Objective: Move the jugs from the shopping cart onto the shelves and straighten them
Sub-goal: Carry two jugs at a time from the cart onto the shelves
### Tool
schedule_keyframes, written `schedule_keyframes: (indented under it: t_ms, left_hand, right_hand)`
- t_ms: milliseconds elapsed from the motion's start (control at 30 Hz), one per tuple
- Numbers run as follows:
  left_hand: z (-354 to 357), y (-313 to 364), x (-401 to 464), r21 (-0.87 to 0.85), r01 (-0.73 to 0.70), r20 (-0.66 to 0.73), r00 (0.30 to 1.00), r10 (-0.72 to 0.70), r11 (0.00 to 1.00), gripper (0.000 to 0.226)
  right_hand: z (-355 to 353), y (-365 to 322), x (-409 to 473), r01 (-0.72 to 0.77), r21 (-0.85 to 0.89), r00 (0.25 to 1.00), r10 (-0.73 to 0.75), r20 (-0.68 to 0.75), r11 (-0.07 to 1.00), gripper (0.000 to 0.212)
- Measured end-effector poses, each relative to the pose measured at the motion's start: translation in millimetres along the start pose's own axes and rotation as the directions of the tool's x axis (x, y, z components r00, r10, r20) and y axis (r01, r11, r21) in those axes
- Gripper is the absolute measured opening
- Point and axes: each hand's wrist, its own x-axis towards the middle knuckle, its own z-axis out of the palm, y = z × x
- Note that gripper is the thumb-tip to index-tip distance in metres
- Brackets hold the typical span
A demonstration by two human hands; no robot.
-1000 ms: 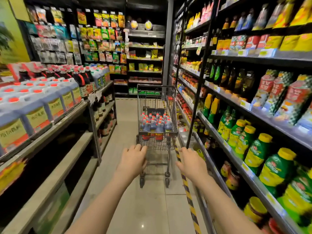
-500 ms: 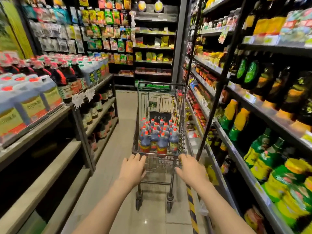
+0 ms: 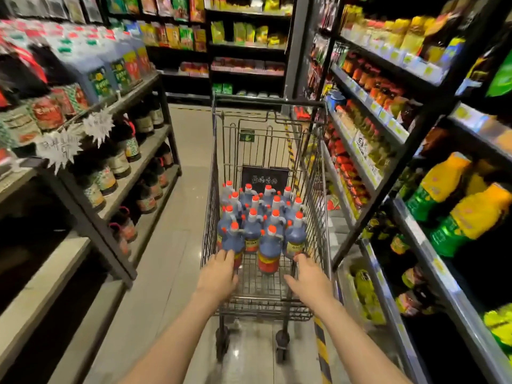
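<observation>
Side shelves (image 3: 133,173) motion-blurred, labels unreadable; cart handle hidden behind both hands. Left hand (image 3: 219,275) and right hand (image 3: 310,275) reach forward palm-down at the near end of the shopping cart (image 3: 266,300), fingers fairly straight; grip cannot be told. Jugs (image 3: 260,217) stand upright in the basket, red caps up.

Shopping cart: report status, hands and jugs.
Left hand and right hand open at wire cart handle. Dark orange-capped plastic jugs all inside, none shelved. Aisle ahead open.
</observation>
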Motion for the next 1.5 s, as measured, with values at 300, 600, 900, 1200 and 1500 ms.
schedule_keyframes:
  t_ms: [300, 600, 900, 1200, 1500]
  left_hand:
    - [75, -23, 110, -0.322, 0.393, 0.246, 0.913, -0.324, 0.861, 0.059]
    - [173, -55, 199, -0.694, 0.483, 0.214, 0.847, -0.487, 0.534, 0.075]
    - [230, -69, 222, -0.905, 0.306, 0.106, 0.834, -0.541, 0.295, 0.085]
    - [221, -63, 231, -0.821, 0.389, 0.095, 0.815, -0.572, 0.418, 0.069]
    - [183, -40, 209, -0.763, 0.481, 0.211, 0.817, -0.536, 0.432, 0.103]
  right_hand:
    - [63, 27, 129, -0.253, 0.152, 0.945, 0.21, 0.249, 0.956, 0.072]
    - [152, 66, 230, -0.322, 0.406, 0.916, 0.174, 0.361, 0.855, 0.103]
    - [247, 90, 267, -0.383, 0.679, 0.924, 0.242, 0.297, 0.626, 0.086]
    - [246, 78, 262, -0.322, 0.636, 0.943, 0.295, 0.152, 0.701, 0.086]
    - [204, 62, 241, -0.514, 0.508, 0.855, 0.367, 0.367, 0.691, 0.085]
